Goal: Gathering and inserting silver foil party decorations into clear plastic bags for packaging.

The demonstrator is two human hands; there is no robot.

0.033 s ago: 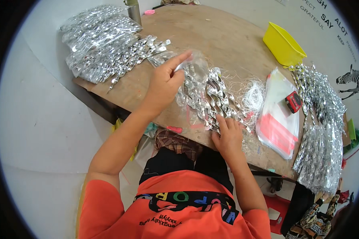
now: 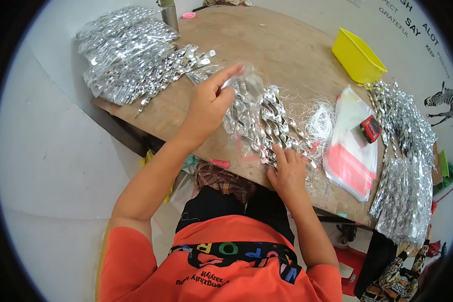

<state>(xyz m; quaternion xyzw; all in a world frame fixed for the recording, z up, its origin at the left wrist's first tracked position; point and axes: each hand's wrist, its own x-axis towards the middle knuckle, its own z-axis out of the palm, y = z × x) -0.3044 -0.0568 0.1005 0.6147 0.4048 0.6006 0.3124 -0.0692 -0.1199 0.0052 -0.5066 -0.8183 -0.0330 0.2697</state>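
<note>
My left hand is over the near edge of the table, its index finger stretched out against a clear plastic bag and the other fingers curled at the bag's edge. Silvery twisted strips show through the bag. Beside it on the right, more twisted strips lie bare, side by side. My right hand rests at their near ends, fingertips touching them and thumb apart. Whether the strips pass into the bag, I cannot tell.
A tangle of white string lies right of the strips, then flat clear bags under a red tape measure. Silver strips hang over the right edge. Bagged strips are heaped far left; a yellow basket stands far right.
</note>
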